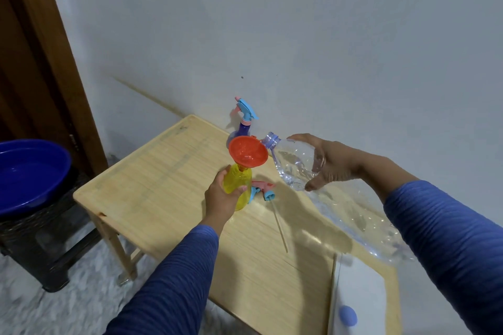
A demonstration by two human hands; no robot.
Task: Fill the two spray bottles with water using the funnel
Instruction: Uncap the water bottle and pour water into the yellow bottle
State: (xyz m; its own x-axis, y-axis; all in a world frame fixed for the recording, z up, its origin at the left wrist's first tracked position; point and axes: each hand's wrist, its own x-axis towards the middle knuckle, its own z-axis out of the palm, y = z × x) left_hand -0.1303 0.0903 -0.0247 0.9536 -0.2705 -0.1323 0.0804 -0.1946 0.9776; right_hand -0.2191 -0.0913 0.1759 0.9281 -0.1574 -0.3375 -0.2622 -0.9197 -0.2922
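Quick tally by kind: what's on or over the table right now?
Spray bottles: 2, a yellow one held by the left hand and a purple one at the back
Funnels: 1, orange, in the yellow bottle's neck
Water bottles: 1, clear, tilted in the right hand
Loose spray heads: 1, lying on the table
Total: 5

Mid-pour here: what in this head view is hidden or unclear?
- Yellow bottle fill level: left hand wraps it; tint hides water.
- Purple bottle body: behind the funnel.
- Water bottle base: blurred behind the right hand's sleeve.
- Water stream: too small to make out.
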